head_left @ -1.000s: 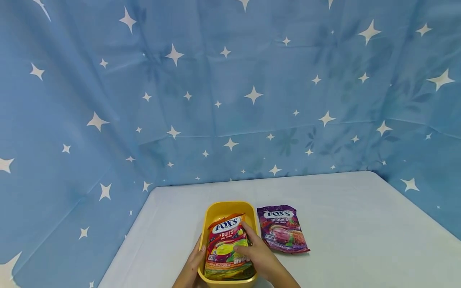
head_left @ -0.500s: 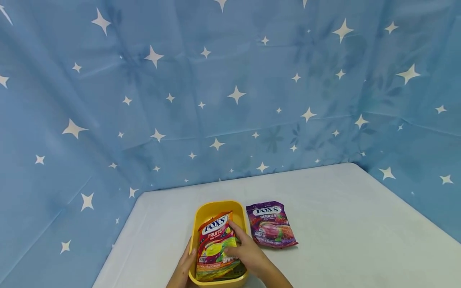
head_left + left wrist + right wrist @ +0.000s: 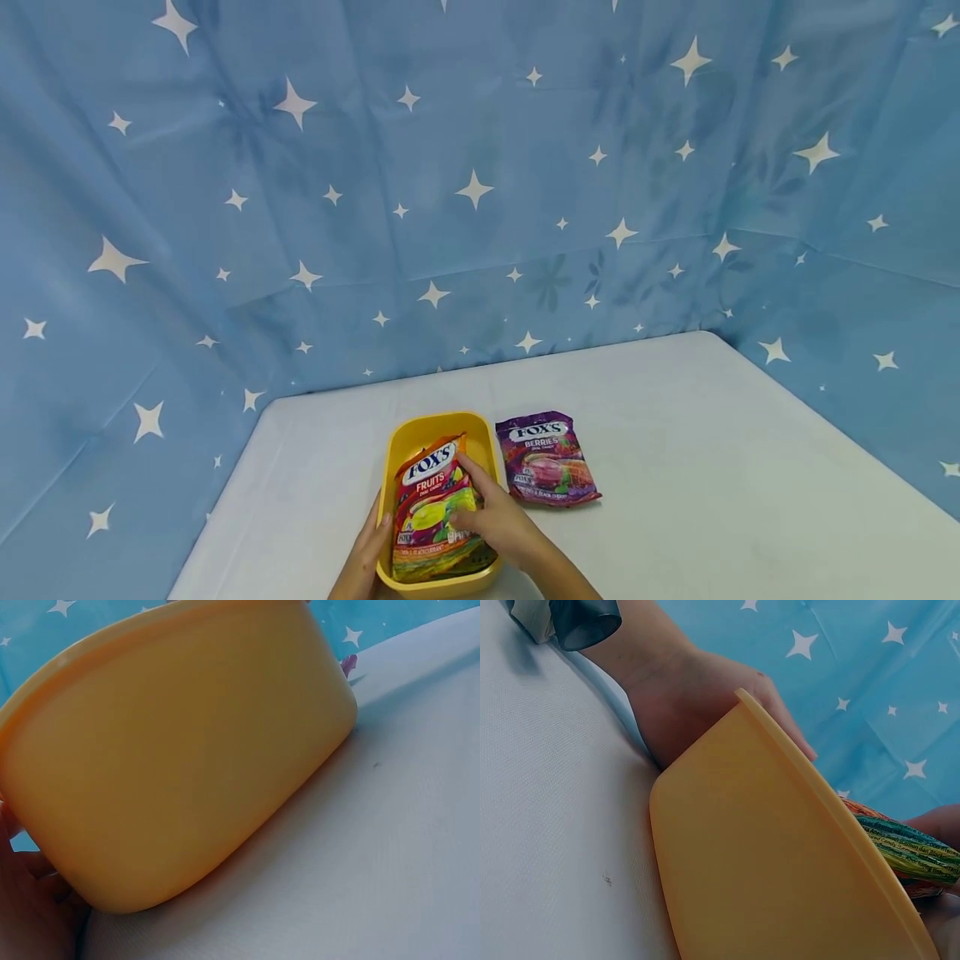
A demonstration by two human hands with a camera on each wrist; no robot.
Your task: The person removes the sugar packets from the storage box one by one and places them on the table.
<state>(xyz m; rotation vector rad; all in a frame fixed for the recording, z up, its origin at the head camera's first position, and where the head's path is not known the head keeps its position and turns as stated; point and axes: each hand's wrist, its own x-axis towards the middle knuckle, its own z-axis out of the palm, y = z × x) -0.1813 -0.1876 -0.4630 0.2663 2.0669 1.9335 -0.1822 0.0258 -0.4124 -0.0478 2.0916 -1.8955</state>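
A yellow plastic tub (image 3: 420, 422) stands near the table's front edge. In it lies a Fox's Fruits candy bag (image 3: 429, 500), tilted, its top leaning on the far wall. My right hand (image 3: 495, 523) holds the bag by its right side, thumb on its face and index finger along the edge. My left hand (image 3: 367, 550) grips the tub's left wall with the thumb at the rim. The left wrist view is filled by the tub wall (image 3: 187, 750). The right wrist view shows the tub (image 3: 780, 862), the left hand (image 3: 697, 705) behind it and the bag's edge (image 3: 907, 851) over the rim.
A purple Fox's Berries bag (image 3: 546, 460) lies flat just right of the tub. The white table (image 3: 712, 467) stretches to the right and back. A blue star-printed cloth (image 3: 480, 192) hangs behind and on both sides.
The head view has swung, so everything sits further left in the picture. Both hands keep their hold on the tub and the bag; the bag has barely moved.
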